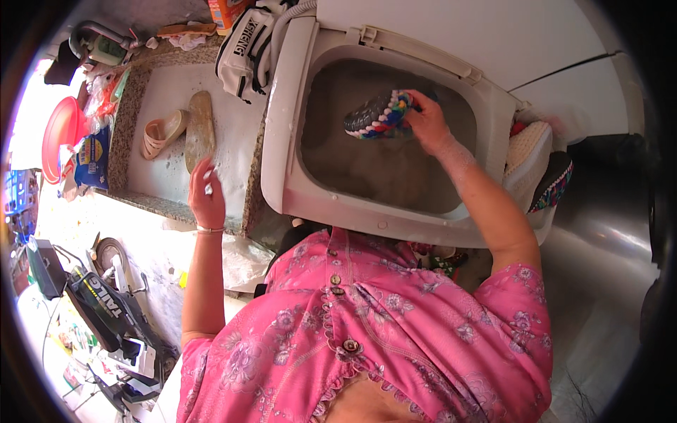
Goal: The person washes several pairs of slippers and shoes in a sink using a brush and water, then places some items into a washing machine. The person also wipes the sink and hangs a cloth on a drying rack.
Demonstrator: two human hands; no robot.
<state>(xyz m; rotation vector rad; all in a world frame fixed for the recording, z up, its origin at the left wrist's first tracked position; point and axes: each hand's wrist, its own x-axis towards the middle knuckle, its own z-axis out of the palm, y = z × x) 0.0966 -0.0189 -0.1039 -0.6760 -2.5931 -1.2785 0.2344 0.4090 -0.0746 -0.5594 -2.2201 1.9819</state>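
Observation:
A wet shoe with a dark sole and multicoloured knitted edging [378, 116] is tilted above murky water [370, 174] in the open washing machine tub [330, 198]. My right hand [427, 121] grips one end of it. Over the near part of the stone-edged sink [137, 95], my left hand [205, 193] is raised with its fingers partly curled and apart, holding nothing visible. Just beyond that hand, a tan sandal [164, 132] and a long flat brownish sole or slipper [200, 129] lie in the sink. Foam spots the right wrist.
A cream knitted shoe [529, 153] and a dark-soled colourful one [552, 182] rest at the machine's right. A white bag [243, 53] lies between sink and machine. A pink basin [62, 140] and blue packet [94, 158] stand left of the sink, near a faucet [100, 31].

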